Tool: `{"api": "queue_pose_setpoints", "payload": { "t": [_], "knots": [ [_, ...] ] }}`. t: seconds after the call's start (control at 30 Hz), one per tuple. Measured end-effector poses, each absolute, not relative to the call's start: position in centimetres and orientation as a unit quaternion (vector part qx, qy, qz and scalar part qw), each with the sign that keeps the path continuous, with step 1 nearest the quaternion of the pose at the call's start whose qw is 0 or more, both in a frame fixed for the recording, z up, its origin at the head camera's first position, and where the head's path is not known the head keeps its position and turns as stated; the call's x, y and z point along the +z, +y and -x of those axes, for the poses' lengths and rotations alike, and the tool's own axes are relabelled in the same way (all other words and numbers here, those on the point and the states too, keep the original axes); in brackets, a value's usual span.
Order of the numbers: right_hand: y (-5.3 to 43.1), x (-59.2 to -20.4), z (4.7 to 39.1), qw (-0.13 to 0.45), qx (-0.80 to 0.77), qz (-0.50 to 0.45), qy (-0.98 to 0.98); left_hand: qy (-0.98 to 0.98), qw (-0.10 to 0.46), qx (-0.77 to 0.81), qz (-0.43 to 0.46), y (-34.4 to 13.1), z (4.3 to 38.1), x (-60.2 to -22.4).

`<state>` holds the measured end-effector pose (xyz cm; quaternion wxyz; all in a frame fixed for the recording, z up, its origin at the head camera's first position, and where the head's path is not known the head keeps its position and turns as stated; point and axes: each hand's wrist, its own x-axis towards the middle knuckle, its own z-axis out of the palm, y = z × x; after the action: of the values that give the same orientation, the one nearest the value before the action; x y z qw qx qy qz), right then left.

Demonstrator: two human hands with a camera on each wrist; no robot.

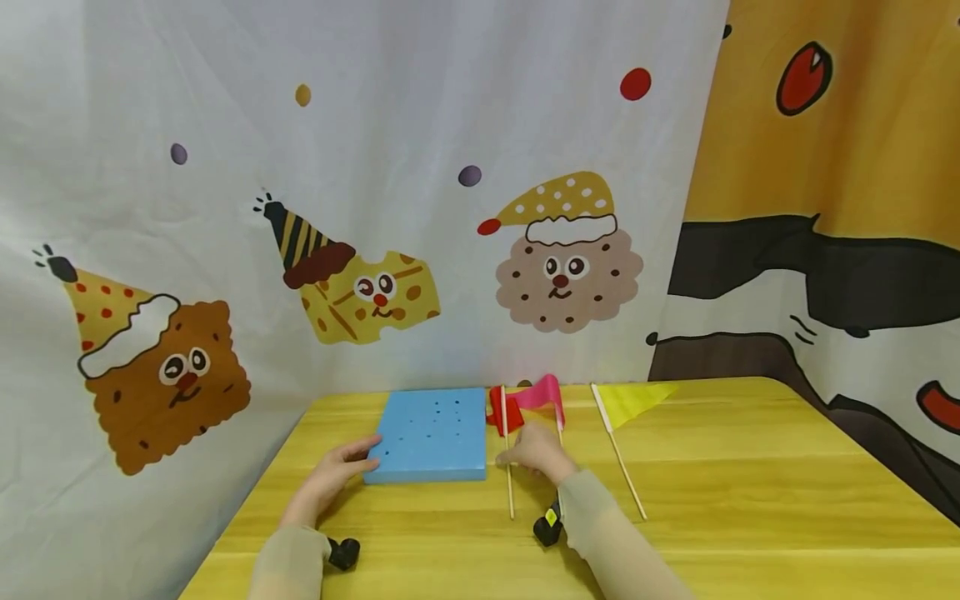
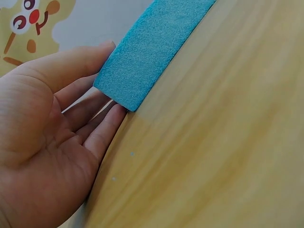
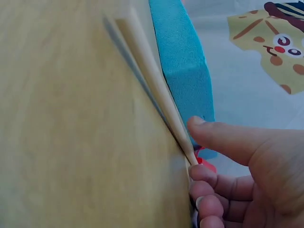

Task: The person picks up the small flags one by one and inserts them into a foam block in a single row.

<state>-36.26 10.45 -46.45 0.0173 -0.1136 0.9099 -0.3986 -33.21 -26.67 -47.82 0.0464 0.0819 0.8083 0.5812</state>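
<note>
A blue foam block [image 1: 431,450] with small holes in its top lies on the table. My left hand [image 1: 341,471] holds its left front corner, with the thumb at the upper edge and the other fingertips low at the side in the left wrist view. To the right of the block lies a red flag [image 1: 512,410] on a thin wooden stick [image 1: 511,492]. My right hand [image 1: 536,450] is over that stick, fingertips right beside it. In the right wrist view the thumb [image 3: 223,137] stands apart from the curled fingers, the stick [image 3: 161,90] passing close by them.
A pink flag [image 1: 546,393] lies just beyond the right hand, its stick partly hidden. Farther right is a yellow flag [image 1: 633,403] on its stick. The wooden table [image 1: 750,483] ends at a patterned curtain [image 1: 420,125] at the back.
</note>
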Motion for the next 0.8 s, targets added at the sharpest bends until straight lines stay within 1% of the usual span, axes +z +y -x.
{"api": "queue_pose_setpoints", "payload": {
  "t": [0.2,0.47,0.63,0.8],
  "knots": [
    [10.3,-46.1,35.6,0.016,-0.377,0.121,0.918,0.806,0.047,0.583,-0.089,-26.6,33.0,-47.9],
    [10.4,-45.8,35.7,0.011,-0.367,0.114,0.923,0.807,0.048,0.580,-0.100,-26.9,33.2,-47.6],
    [10.9,-45.9,35.9,0.027,-0.410,0.097,0.907,0.808,0.050,0.578,-0.101,-27.0,33.3,-47.7],
    [11.8,-46.2,35.9,0.057,-0.489,0.066,0.868,0.814,0.053,0.570,-0.100,-26.9,33.4,-47.8]
  ]
}}
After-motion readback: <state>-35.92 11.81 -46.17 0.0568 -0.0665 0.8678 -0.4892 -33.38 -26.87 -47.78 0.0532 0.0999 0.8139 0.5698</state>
